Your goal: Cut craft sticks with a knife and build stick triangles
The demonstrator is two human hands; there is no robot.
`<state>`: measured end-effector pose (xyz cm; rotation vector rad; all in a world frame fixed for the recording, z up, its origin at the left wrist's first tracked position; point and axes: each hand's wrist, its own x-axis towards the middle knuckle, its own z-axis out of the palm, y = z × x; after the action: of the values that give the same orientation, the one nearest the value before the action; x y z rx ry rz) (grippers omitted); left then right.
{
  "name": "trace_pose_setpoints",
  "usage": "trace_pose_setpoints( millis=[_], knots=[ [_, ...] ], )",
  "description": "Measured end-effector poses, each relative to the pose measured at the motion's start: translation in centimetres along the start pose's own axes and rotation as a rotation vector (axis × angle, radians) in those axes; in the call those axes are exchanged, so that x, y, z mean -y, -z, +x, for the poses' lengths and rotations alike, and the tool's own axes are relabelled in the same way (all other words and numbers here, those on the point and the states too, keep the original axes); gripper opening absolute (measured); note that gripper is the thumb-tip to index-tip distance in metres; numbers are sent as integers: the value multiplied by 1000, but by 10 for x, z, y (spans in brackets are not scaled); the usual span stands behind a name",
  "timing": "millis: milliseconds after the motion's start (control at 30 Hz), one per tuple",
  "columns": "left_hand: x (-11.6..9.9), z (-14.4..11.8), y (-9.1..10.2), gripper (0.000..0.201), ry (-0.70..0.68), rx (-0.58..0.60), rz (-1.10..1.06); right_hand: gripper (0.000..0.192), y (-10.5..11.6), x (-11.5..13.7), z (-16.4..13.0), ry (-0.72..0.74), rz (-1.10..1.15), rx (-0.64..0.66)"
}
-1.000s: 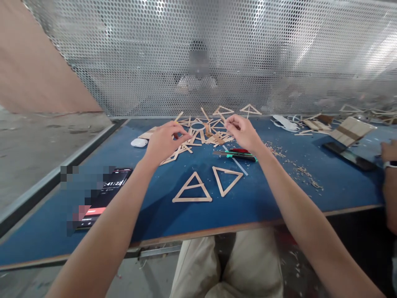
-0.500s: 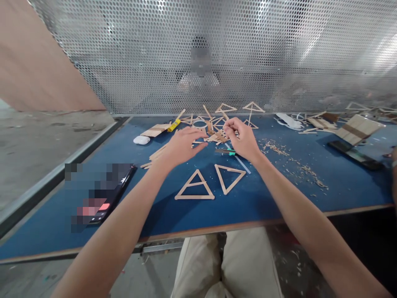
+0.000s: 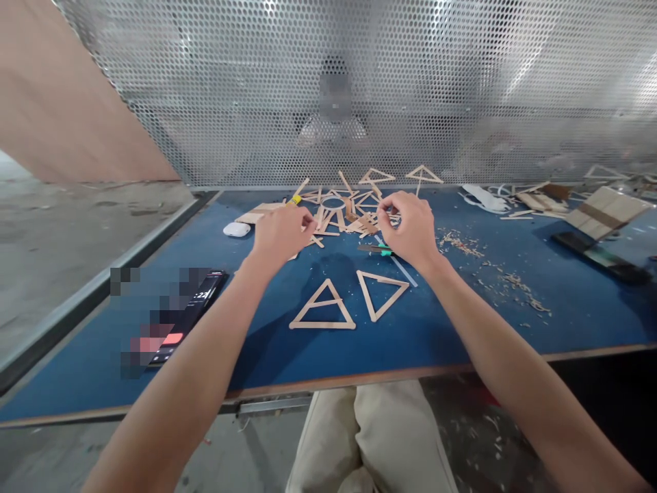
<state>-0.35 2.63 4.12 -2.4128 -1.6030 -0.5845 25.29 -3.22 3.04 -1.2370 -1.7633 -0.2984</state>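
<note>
**woodglue_pete:** So what's the person actually got hold of here? Both hands are over that heap of flat pale wooden craft sticks [image 3: 349,218] at the far middle of the blue-topped workbench [image 3: 462,315], hard against the perforated metal screen [image 3: 410,89].

**sticks_n_stones:** The left hand [image 3: 281,233] is curled with thumb and fingers pinched together at the near left edge of the heap. There looks to be a stick end at the fingertips, but it's too small to say whether it's gripped or only touched. The right hand [image 3: 410,226] is likewise bent into a pinch over the right side of the heap; can't tell if anything is between those fingers either.

**woodglue_pete:** How would those sticks handle, you reckon?

**sticks_n_stones:** Very light, thin, stiff along the length, but they'd likely snap if bent across the flat. Smooth, so a bit slippery in a tangled pile. Best guess is to pinch one near an end by its flat faces and slide it out, not lever it. The two glued stick triangles [image 3: 322,308] near the front edge are probably weak at the corner joints, so take those by a side, not a corner.

**woodglue_pete:** Anything else close by?

**sticks_n_stones:** A green-handled cutter [image 3: 382,250] just under the right hand, a white oval pebble-like object [image 3: 237,229] left of the heap, a dark phone [image 3: 189,311] further left, wood shavings [image 3: 493,267] scattered to the right.
</note>
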Motion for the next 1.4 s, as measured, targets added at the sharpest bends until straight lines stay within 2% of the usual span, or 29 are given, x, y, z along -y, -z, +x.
trace_pose_setpoints(
  millis=[100,233,333,400,567,733,867,1033,1133,1233,1400],
  knots=[
    [-1,-2,0,30,-91,8,-93,7,0,2,0,24,0,2],
    [-33,-9,-13,35,-250,230,-272,8,-1,4,0,33,6,4],
    [-51,-12,-25,36,-226,388,-239,7,-3,5,-1,40,-2,0],
    [-56,-13,-31,33,-204,418,-214,7,-4,7,-1,43,-1,12],
    [-58,-13,-36,25,-180,396,-139,8,-8,12,-2,32,51,60],
    [-60,-15,-37,24,-229,350,-94,7,-9,16,-3,26,87,97],
    [-47,-11,-34,27,-193,283,-122,8,-10,14,-4,17,105,98],
    [-33,-10,-21,28,-147,173,-201,11,-11,9,-5,-27,124,88],
    [-38,-15,-19,27,-128,253,-196,11,-12,9,-5,-42,127,98],
    [-48,-17,-26,25,-113,345,-160,9,-11,11,-5,-23,126,99],
    [-60,-16,-38,20,-117,366,-115,8,-12,14,-4,-16,127,117]
  ],
)
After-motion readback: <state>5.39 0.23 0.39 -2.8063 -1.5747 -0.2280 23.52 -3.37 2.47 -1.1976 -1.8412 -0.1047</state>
